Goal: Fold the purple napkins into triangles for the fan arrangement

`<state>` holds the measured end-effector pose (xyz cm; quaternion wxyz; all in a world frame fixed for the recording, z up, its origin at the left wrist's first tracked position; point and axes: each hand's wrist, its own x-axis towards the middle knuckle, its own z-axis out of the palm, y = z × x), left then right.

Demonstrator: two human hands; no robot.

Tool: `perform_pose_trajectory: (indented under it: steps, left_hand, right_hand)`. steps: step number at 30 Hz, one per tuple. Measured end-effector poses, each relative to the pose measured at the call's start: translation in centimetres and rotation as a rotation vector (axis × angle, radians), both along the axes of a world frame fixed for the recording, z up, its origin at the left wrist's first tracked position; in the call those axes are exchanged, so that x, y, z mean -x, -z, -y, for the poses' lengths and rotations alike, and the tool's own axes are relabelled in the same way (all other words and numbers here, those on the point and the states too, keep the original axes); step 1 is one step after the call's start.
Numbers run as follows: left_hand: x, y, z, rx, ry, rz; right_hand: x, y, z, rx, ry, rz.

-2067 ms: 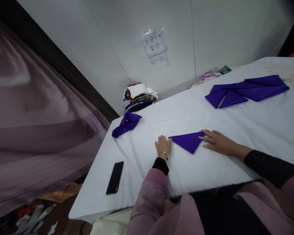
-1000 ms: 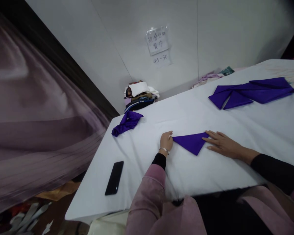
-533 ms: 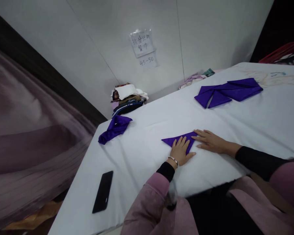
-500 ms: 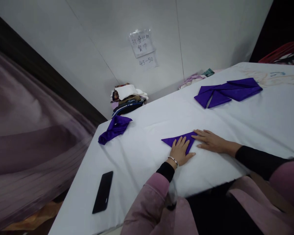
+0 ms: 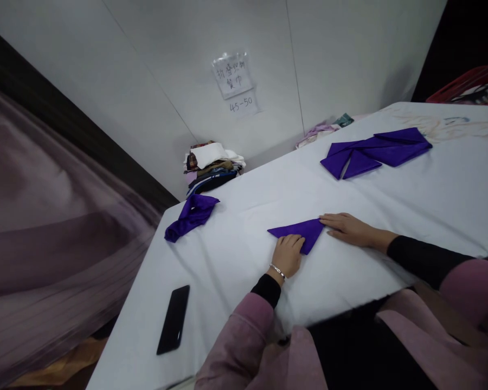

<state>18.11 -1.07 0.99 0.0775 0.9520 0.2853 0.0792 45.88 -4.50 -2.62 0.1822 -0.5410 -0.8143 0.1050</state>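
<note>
A purple cloth napkin (image 5: 301,231), folded into a flat triangle, lies on the white-covered table (image 5: 244,303). My left hand (image 5: 288,254), with a bracelet at the wrist, has its fingers bent over the napkin's near edge; the thumb is hidden. At the right-hand corner of the same napkin, the stretched fingers of my right hand (image 5: 347,228) rest on its tip. Farther back on the right lie folded purple cloths (image 5: 394,147), partly overlapping. A crumpled purple cloth (image 5: 193,215) sits near the table's left edge.
A black phone (image 5: 173,319) lies at the table's left front. Behind the far edge are a stack of folded clothes (image 5: 213,165) and more fabric (image 5: 319,132). Handwritten paper signs (image 5: 233,76) hang on the wall. A red basket (image 5: 463,86) stands at far right.
My left hand has gone from lying flat with spread fingers to bent fingers at the napkin's near edge, sliding slightly left. My right hand has stayed near the corner.
</note>
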Motion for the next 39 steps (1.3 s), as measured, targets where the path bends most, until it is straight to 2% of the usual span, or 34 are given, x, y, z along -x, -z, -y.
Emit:
perform_pose_trajectory:
  steps: [3,6,11,15,17,19,22,25,28,30,33,36,39]
  left_hand:
    - [-0.4,0.1,-0.9,-0.002,-0.008,0.041]
    - [-1.1,-0.5,-1.8,0.055,-0.016,0.180]
    - [-2.2,-3.4,-3.2,0.318,-0.185,0.392]
    - [-2.8,-4.9,-4.9,0.615,-0.346,0.532]
    - [-3.0,-4.7,-5.8,0.721,-0.429,0.509]
    - [-3.2,-4.0,-6.5,0.751,-0.484,0.450]
    - [-3.4,-2.2,-6.9,0.701,-0.537,0.374]
    - [-3.5,-0.9,-6.5,0.587,-0.586,0.321]
    - [-3.7,-0.7,-5.2,0.439,-0.575,0.291]
    - [-3.9,-1.0,-3.9,0.261,-0.466,0.234]
    - [-4.4,-0.9,-2.0,0.016,-0.164,0.094]
    - [-4.9,-0.1,-0.9,-0.013,0.017,-0.024]
    - [-5.0,0.8,-1.0,0.020,0.025,-0.112]
  right_hand:
    - [0.1,0.0,0.0,-0.008,0.015,-0.015]
    - [0.3,-0.2,-0.1,-0.020,0.035,-0.072]
    - [1.3,-1.5,0.1,0.046,0.028,-0.339]
    - [2.0,-3.1,0.9,0.326,0.146,-0.671]
    - [2.2,-3.5,1.0,0.475,0.181,-0.773]
    - [2.3,-3.5,1.0,0.548,0.218,-0.813]
    - [2.6,-2.9,0.8,0.561,0.313,-0.731]
    - [2.9,-2.5,0.7,0.424,0.398,-0.459]
    - [3.2,-2.8,1.0,0.305,0.434,-0.178]
    - [3.4,-3.1,1.2,0.297,0.446,-0.074]
    - [3.6,-3.3,1.4,0.289,0.452,0.017]
    - [3.8,-3.1,1.4,0.280,0.462,0.090]
    - [3.7,-3.1,1.6,0.259,0.475,0.166]
